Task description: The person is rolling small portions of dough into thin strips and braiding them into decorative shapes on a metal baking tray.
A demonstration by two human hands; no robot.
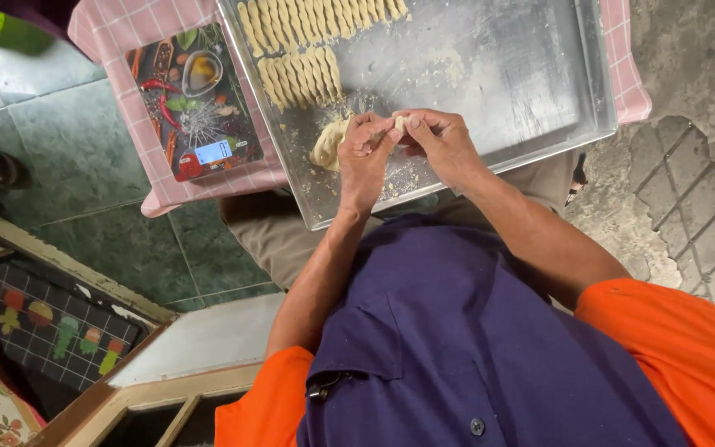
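Note:
Both hands meet over the near edge of a large metal baking tray [531, 74]. My left hand [366, 153] and my right hand [440, 141] pinch a small piece of pale dough [400, 123] between their fingertips. A lump of the same dough [327, 145] lies on the tray just left of my left hand. Several shaped, twisted dough pieces [299, 74] lie in rows at the tray's far left part, with another row [316, 21] along the far edge.
The tray rests on a pink checked cloth [126, 33]. A flat kitchen scale [192, 99] with a printed spice picture lies left of the tray. Green floor tiles [68, 141] lie to the left, rough concrete [688, 165] to the right, a wooden frame [126, 397] at lower left.

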